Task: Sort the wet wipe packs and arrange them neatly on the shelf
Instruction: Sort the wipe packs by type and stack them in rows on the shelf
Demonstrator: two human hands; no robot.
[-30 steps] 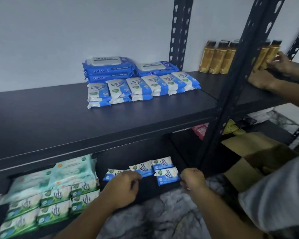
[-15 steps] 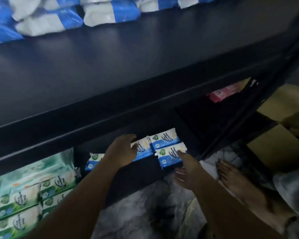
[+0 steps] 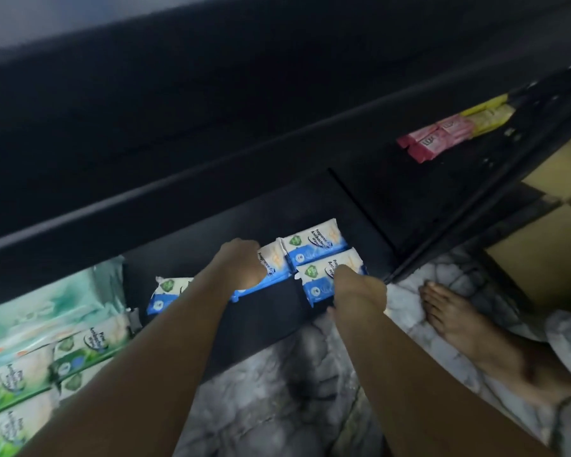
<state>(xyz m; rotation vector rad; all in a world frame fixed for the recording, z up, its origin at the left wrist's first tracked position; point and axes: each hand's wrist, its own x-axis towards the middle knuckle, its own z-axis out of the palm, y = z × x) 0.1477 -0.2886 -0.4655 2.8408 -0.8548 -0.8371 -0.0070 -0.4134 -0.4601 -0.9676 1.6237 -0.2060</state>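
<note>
Blue-white wipe packs, four in view on the lower shelf (image 3: 261, 311), all close to its front edge. The rear pack (image 3: 314, 242) and front pack (image 3: 320, 280) touch, one behind the other, toward the shelf's right end. The mid pack (image 3: 272, 272) is just left of them and skewed. The stray pack (image 3: 167, 291) lies apart further left, partly behind the forearm.

The left hand (image 3: 241, 263) lies on the mid pack. Its fingers are hidden behind the knuckles, so I cannot tell whether it grips or presses. The right hand (image 3: 358, 288) pinches the front pack at its front right corner, thumb on top. Green packs (image 3: 80, 341) are stacked at the shelf's left end. Pink packs (image 3: 435, 140) and yellow packs (image 3: 488, 115) sit in the next bay. There is a bare foot (image 3: 452, 315) on the floor (image 3: 277, 374).

The step looks like squaring up the blue group. To do it well:
- Slide the packs flat rather than lifting them, since soft packs sag.
- Turn the mid pack so its print matches the others.
- Butt the long sides together and keep the front pack from tipping off the edge.
- Bring the stray pack in last.
</note>
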